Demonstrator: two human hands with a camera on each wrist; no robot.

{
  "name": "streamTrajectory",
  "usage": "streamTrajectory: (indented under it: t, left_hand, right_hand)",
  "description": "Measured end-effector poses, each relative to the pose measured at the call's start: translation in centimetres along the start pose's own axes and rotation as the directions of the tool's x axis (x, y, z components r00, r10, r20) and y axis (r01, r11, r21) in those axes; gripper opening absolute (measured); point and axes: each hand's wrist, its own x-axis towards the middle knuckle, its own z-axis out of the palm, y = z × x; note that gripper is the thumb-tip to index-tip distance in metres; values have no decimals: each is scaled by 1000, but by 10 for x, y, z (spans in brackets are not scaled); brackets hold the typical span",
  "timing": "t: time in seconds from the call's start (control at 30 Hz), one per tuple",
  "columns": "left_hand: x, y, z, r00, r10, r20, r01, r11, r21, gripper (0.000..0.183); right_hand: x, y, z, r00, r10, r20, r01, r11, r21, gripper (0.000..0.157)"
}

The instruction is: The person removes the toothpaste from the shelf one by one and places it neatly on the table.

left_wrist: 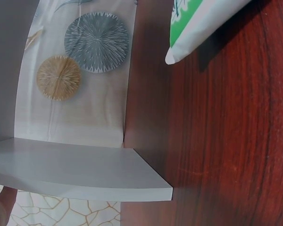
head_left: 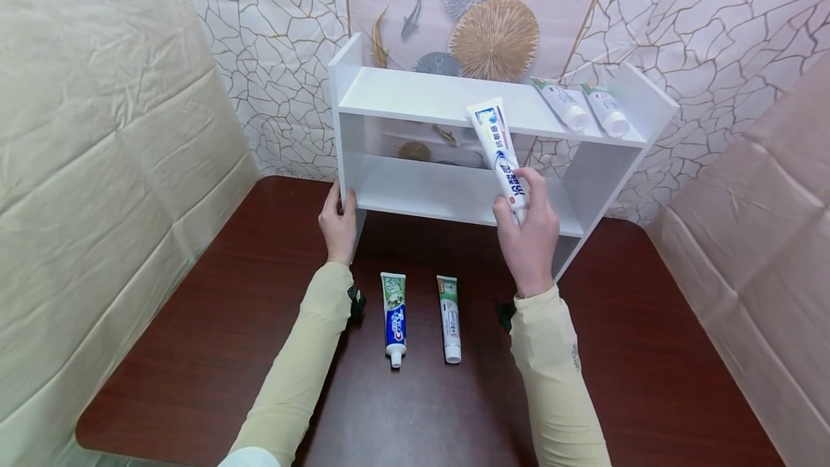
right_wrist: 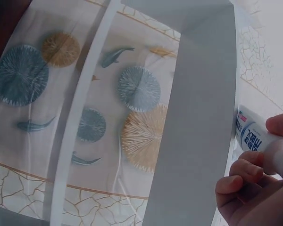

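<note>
My right hand (head_left: 530, 236) pinches a white and blue toothpaste tube (head_left: 496, 146) near its cap end, between thumb and fingers. The tube's flat end points up and overlaps the front edge of the upper board in the head view. In the right wrist view, that toothpaste tube (right_wrist: 254, 134) shows beside the board's edge. My left hand (head_left: 338, 225) holds the left side panel of the white shelf (head_left: 346, 143), the thumb at its front edge and fingers on the outer side. Only the fingers (left_wrist: 2, 202) of that hand show in the left wrist view.
Two toothpaste tubes, one green and blue (head_left: 394, 319) and one green and white (head_left: 449, 319), lie on the dark red table (head_left: 214, 323) before the shelf. On the top board's right end rest a toothpaste tube (head_left: 563, 103) and another toothpaste tube (head_left: 606, 110). Patterned cloth (head_left: 272, 42) hangs behind.
</note>
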Motion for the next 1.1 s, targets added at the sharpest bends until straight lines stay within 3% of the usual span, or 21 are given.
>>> streamTrajectory:
  t: [0.33,0.57,0.63,0.97,1.1]
  left_hand:
    - [1,-1,1,1000,0,-5,0,1000,10,44]
    - [10,-35,6,1000,-14,-18,13,999,-32,45]
    - [10,-38,6,1000,-8,-28,7,999,-31,44]
    - [12,-39,7,999,13,-47,-14,1000,-25,45]
    - [8,-25,6,1000,0,-28,0,1000,-10,46]
  right_hand:
    - [-12,5,-5,1000,-12,-16,12,1000,27,37]
    - [-19,7,-7,1000,-10,-12,10,999,37,36]
    - [-21,7,-8,1000,-5,-4,5,999,41,36]
    - [-33,12,-15,999,-17,-27,17,1000,13,34]
    - [-37,13,-17,999,-10,-38,11,1000,20,34]
